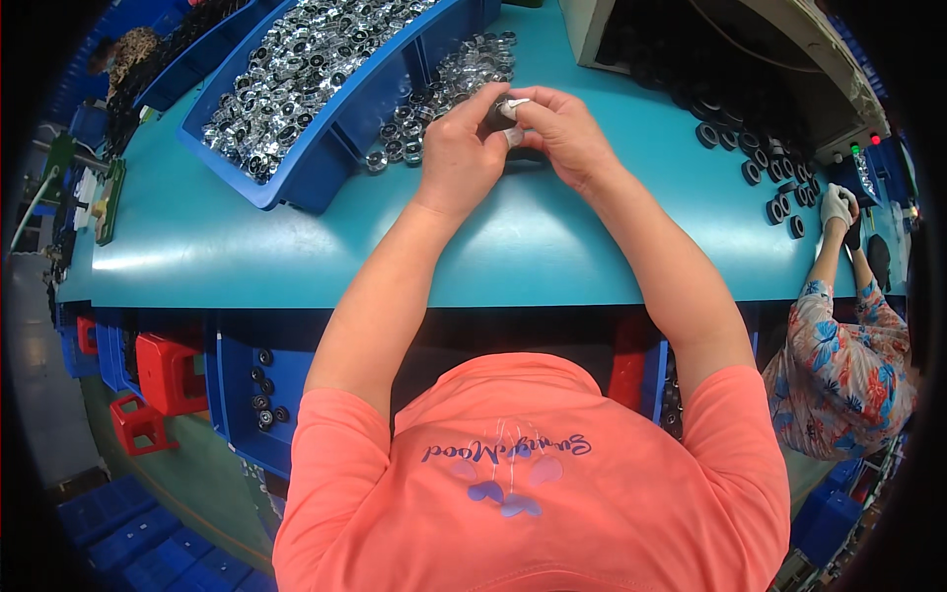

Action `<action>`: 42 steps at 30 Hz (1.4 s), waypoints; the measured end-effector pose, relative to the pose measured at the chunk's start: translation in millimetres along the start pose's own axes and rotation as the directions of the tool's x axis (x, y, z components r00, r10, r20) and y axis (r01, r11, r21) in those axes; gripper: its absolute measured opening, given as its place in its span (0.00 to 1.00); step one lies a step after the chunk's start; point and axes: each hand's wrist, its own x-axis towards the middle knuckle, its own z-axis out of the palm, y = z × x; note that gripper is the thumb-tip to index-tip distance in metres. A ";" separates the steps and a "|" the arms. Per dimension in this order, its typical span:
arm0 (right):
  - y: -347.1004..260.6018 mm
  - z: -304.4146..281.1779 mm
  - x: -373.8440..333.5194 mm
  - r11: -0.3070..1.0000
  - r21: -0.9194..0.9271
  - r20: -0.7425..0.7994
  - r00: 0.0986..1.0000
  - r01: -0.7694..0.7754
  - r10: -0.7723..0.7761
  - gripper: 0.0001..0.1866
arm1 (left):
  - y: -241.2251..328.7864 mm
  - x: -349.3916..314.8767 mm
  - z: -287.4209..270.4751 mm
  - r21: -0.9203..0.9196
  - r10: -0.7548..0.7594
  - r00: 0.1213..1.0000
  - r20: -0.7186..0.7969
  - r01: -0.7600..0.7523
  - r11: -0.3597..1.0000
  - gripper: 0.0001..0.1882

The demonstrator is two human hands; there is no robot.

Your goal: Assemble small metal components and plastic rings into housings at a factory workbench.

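Note:
My left hand (460, 156) and my right hand (566, 136) meet above the turquoise table, fingers closed together around a small dark part (493, 118). It looks black and rounded, but the fingers cover most of it, so its exact kind does not show. White wraps sit on fingertips of my right hand. Just beyond my left hand lies a loose pile of small shiny round parts (400, 138) with dark centres. More of these shiny parts (296, 74) fill a long blue bin (321, 168) to the left.
Black rings (752, 173) lie scattered at the right, before a pale open-fronted housing (588, 30). Farther right, a co-worker's gloved hand (838, 204) is at the same table (552, 257). A blue tray (229, 395) under the table edge holds several dark wheels; red stools (168, 375) stand at left.

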 end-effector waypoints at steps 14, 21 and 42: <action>-8.3 -3.7 -3.7 0.986 0.159 0.088 0.995 -0.053 0.039 0.22 | -7.6 2.1 4.7 -0.039 0.135 0.989 -0.066 -0.138 0.990 0.26; -15.9 -10.0 -2.5 0.982 0.188 0.196 0.981 -0.030 -0.007 0.23 | 1.6 5.5 -5.6 -0.294 -0.150 0.988 0.042 0.156 0.943 0.27; -15.4 -13.5 -5.4 0.994 -0.027 0.131 0.986 0.104 -0.100 0.30 | 2.4 3.3 -7.0 -0.064 -0.025 0.998 0.055 0.029 0.998 0.24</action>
